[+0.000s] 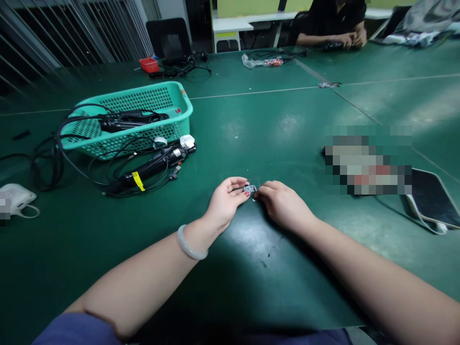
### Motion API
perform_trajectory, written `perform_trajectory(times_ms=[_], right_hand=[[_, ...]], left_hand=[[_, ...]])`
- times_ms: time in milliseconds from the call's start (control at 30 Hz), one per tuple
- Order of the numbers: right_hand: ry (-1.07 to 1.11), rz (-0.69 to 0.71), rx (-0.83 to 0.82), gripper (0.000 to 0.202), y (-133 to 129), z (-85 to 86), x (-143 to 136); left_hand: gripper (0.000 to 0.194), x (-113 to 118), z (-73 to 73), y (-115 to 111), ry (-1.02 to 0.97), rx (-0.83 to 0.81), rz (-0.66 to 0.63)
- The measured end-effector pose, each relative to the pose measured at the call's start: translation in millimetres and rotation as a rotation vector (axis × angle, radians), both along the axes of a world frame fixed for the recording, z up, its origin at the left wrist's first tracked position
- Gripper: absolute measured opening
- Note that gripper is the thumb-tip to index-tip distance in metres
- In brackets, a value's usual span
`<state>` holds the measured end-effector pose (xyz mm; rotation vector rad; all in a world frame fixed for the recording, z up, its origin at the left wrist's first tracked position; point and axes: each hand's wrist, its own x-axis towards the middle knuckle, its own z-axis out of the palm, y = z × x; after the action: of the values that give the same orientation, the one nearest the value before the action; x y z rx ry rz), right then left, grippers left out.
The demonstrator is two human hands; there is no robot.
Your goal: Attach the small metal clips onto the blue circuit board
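Observation:
A small circuit board (249,189), dark with white markings, is pinched between the thumb and fingers of my left hand (227,199), just above the green table. Close by its right end is my right hand (282,201), fingers curled together and pointing down. Whatever those fingers hold, if anything, is hidden. A tiny white bit (254,199) shows just under the right fingertips. My left wrist wears a pale bangle (190,244).
Left of my hands stand a turquoise basket (185,112) of black corded devices and a black corded wand (151,167) with a yellow tag. A phone (433,196) on a white cable and a blurred-out item (370,163) lie right. Another person's hands (352,40) work across the table.

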<state>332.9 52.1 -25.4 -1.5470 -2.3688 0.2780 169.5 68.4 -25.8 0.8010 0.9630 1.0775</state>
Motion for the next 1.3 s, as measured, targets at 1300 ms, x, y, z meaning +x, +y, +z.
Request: perform_trajectory(times_ms=[1300], right_hand=[[0.122,-0.084,-0.015,0.019,4.8,-2.9,6.2]], left_hand=[[0.029,-1.1,-0.9,0.5,0.002,-0.008,0.014]])
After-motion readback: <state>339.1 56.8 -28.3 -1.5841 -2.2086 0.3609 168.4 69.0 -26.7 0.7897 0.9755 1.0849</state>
